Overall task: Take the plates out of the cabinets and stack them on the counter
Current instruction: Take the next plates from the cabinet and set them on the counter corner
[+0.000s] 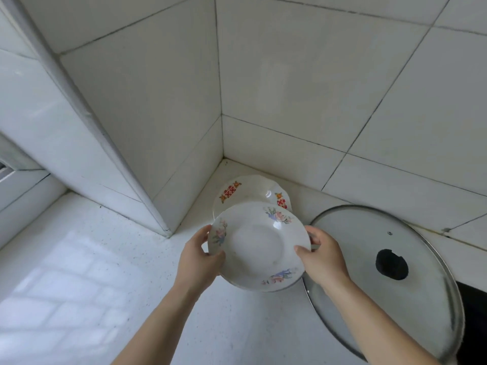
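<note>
Now gripped at 2 opposite edges: floral plate [259,246], with left hand [200,255] curled round the left rim, thumb on top, and right hand [322,255] curled round the right rim likewise. Held off the counter [105,259], tilted toward the camera, just in front of and apparently above red-marked plate [247,189], itself lying flat in the tiled corner.

Likely trouble, as a judgement only:
- Chipping 2 glazed rims if lowered while tilted or off-centre.
- Sliding askew once released, given smooth glaze on both.
- Trapping fingers underneath if not drawn out before contact.
- Nudging glass lid [369,259] with the right forearm. Lying just beside that arm, partly over a black surface [474,325]; could skid or clatter.

Around: black knob [391,264] in the lid's middle, tiled walls [290,88] meeting behind the plates, and a projecting tiled pillar [163,225] near the left hand. Hemmed in on 3 sides, so little room for sideways travel; best lowered straight and level. No cabinets in view.
</note>
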{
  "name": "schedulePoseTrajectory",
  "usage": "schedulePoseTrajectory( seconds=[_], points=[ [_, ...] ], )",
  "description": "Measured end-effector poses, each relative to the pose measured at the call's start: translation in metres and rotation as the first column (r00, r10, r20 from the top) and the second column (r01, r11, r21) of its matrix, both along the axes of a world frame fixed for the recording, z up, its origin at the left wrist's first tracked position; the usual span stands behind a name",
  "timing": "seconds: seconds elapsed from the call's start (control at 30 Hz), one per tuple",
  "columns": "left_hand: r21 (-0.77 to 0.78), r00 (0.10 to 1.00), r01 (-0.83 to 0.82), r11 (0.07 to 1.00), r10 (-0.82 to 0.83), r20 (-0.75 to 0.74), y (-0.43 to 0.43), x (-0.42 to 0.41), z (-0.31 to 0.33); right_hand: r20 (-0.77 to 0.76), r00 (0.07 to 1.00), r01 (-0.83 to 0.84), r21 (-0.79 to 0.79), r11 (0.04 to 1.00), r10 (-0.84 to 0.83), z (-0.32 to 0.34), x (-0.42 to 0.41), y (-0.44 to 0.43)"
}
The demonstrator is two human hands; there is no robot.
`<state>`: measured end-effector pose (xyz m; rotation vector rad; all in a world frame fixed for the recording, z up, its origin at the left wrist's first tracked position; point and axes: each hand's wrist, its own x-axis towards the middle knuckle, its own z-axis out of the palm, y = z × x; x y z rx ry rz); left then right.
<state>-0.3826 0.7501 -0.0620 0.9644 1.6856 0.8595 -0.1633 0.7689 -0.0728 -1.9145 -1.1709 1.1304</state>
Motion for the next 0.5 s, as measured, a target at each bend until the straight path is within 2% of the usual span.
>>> schedulePoseTrajectory(
  seconds=[0.17, 0.33, 0.5],
  points=[
    [-0.008, 0.998, 0.007, 1.0, -0.008, -0.059, 0.031, -0.004, -0.017, 0.023, 1.0, -0.016, 0.006, 1.0, 0.016, -0.014, -0.003, 0.031],
    [-0.037, 0.999, -0.011, 0.999, 0.01, -0.044, 0.043, -0.006, -0.03, 0.02, 0.999, -0.024, -0.012, 1.0, 0.024, -0.027, -0.002, 0.046],
    [-0.045, 0.995, 0.038, 0.998, -0.042, -0.092, 0.054, -0.006, -0.036, 0.006, 1.0, -0.014, -0.011, 1.0, 0.015, -0.038, 0.0, 0.055]
  ],
)
